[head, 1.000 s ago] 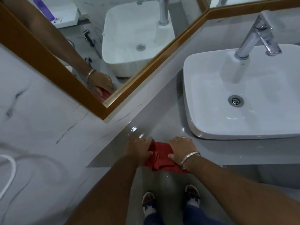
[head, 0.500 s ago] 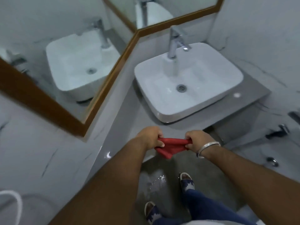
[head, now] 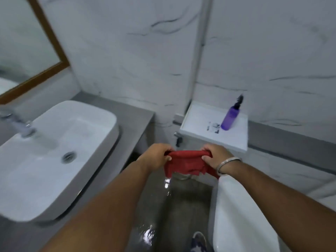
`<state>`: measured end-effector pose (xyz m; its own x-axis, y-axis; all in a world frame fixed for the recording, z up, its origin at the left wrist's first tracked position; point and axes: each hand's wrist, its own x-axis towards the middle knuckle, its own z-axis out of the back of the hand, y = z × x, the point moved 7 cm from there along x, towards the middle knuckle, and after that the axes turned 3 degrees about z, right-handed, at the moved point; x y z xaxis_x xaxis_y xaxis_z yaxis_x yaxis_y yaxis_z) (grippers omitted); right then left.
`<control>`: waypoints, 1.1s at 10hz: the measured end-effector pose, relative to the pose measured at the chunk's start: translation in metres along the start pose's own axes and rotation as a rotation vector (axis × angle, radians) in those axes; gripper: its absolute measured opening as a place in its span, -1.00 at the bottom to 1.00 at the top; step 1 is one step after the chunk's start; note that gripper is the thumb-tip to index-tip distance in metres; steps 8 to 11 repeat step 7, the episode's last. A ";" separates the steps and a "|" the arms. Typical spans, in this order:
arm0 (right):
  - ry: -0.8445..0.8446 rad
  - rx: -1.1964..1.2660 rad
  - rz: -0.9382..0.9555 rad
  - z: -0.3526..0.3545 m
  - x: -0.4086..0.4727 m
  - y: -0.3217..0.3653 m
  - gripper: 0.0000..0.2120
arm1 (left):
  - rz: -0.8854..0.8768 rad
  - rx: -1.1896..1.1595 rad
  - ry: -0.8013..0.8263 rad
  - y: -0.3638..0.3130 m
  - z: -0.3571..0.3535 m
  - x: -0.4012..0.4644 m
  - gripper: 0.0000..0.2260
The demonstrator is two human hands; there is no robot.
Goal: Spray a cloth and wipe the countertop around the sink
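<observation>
While both hands are holding the red cloth [head: 183,163] up in the air, away from the tabletop [head: 135,120], the wiping isn't happening right now. The left hand [head: 157,158] is pinching the cloth's left end w/ fingers curled shut, and the right hand [head: 214,158] is pinching the right end the same way, so the cloth is hanging between them over the wet floor [head: 174,206]. I can't tell if it's been sprayed, or how much of the tabletop has been wiped. The purple spray bottle [head: 230,119] is standing on the white toilet tank lid [head: 200,124], well apart from both hands. The sink [head: 54,155] is sitting off to the left w/ its tap [head: 20,126], blurry. Nothing is blocking the way to the bottle, but both hands are busy, so I think one needs to be letting go first.
</observation>
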<state>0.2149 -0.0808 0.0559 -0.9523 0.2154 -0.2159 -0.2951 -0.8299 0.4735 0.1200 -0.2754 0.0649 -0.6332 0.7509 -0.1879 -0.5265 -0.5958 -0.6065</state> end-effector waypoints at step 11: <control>-0.428 -0.120 -0.216 0.025 0.136 -0.160 -0.74 | -0.030 0.551 0.184 -0.014 -0.074 0.295 -0.63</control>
